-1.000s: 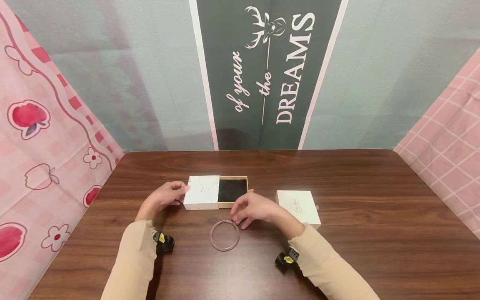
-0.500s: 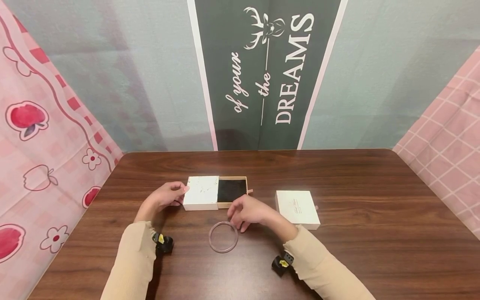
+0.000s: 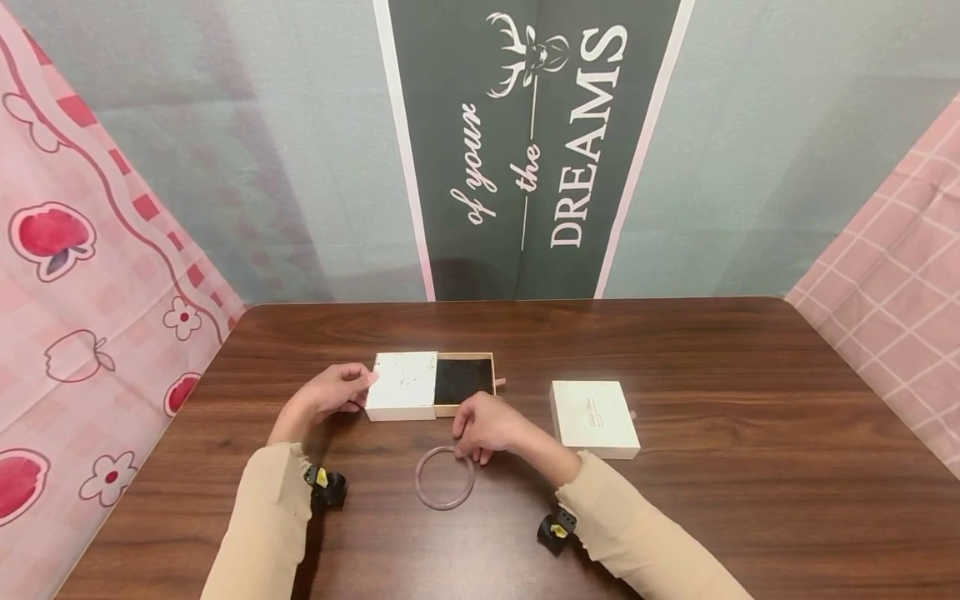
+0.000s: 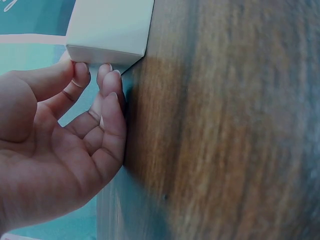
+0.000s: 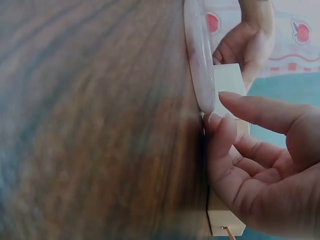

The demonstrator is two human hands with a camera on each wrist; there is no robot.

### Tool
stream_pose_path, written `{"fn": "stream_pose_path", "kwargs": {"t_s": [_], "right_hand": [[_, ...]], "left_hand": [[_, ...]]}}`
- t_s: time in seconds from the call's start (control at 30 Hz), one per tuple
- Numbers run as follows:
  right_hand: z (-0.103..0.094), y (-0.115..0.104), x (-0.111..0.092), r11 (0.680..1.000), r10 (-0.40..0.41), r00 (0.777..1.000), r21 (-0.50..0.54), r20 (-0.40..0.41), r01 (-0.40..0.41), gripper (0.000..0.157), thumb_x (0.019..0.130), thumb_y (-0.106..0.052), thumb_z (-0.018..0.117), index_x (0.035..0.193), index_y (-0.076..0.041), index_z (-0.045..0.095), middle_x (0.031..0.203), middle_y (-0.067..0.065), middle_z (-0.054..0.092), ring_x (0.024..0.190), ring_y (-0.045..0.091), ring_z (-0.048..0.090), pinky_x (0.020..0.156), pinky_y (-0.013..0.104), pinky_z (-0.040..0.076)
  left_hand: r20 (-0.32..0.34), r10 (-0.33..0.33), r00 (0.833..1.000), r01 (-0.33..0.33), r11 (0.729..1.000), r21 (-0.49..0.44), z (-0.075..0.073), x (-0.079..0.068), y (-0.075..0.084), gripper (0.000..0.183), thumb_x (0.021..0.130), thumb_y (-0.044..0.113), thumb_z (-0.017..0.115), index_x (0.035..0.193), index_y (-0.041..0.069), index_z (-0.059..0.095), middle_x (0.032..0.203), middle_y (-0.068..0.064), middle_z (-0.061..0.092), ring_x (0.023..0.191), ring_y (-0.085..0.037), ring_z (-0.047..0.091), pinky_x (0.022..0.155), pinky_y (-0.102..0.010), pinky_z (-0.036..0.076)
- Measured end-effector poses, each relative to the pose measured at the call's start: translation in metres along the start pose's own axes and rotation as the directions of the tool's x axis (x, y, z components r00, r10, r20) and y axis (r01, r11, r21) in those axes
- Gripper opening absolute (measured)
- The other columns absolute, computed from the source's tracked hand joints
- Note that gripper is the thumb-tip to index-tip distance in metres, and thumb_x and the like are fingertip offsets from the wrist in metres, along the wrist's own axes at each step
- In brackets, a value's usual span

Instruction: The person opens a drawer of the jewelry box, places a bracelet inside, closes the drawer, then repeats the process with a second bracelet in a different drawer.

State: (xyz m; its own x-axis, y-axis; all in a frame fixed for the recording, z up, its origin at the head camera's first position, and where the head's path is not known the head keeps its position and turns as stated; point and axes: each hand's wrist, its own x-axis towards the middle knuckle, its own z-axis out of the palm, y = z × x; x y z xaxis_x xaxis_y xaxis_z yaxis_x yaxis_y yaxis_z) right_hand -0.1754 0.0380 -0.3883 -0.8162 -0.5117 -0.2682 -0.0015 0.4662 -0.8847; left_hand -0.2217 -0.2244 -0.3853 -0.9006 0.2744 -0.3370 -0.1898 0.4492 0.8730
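A pale pinkish-purple bangle (image 3: 445, 478) lies flat on the wooden table. My right hand (image 3: 489, 427) is at its far right edge; in the right wrist view the index fingertip touches the rim of the bangle (image 5: 201, 60), while the thumb hovers just above it. Behind stands a white drawer box (image 3: 402, 385), its tray slid partly out to the right, with a black lining (image 3: 463, 381) showing. My left hand (image 3: 336, 390) holds the box's left end. In the left wrist view the thumb is at the upper edge and fingertips rest against the end face.
A second white drawer box (image 3: 596, 419), closed, with a small ribbon tab, stands to the right on the brown table (image 3: 750, 467). A grey-green cloth with lettering hangs behind the table. Pink patterned cloths hang at both sides.
My right hand has moved slightly left and nearer, its thumb and index finger drawing closer to the bangle. The bangle has shifted slightly nearer. My left hand stays on the box.
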Motion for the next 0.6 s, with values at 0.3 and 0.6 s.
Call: {"fn": "stream_pose_path", "kwargs": {"t_s": [0.3,0.6], "right_hand": [[0.0051,-0.0053,0.0001,0.986,-0.021,0.998,-0.166,-0.053,0.011,0.021,0.065,0.012,0.071,0.065,-0.002,0.054,0.047,0.000,0.053,0.036,0.008,0.046,0.037,0.024,0.043],[0.0087,-0.0061,0.0013,0.967,-0.051,0.994,-0.252,-0.093,0.026,0.023,0.064,0.013,0.069,0.061,-0.004,0.054,0.043,-0.003,0.047,0.034,0.006,0.044,0.035,0.019,0.040]], "left_hand": [[-0.010,-0.005,1.000,0.005,1.000,-0.003,-0.0001,0.0018,-0.0032,0.023,0.096,0.021,0.047,0.080,0.006,0.051,0.073,-0.003,0.049,0.070,-0.014,0.050,0.064,-0.026,0.045],[-0.017,-0.008,1.000,0.008,1.000,0.001,-0.0006,0.0028,-0.0045,0.023,0.097,0.021,0.046,0.080,0.007,0.052,0.073,-0.004,0.049,0.070,-0.015,0.050,0.064,-0.026,0.046]]}}
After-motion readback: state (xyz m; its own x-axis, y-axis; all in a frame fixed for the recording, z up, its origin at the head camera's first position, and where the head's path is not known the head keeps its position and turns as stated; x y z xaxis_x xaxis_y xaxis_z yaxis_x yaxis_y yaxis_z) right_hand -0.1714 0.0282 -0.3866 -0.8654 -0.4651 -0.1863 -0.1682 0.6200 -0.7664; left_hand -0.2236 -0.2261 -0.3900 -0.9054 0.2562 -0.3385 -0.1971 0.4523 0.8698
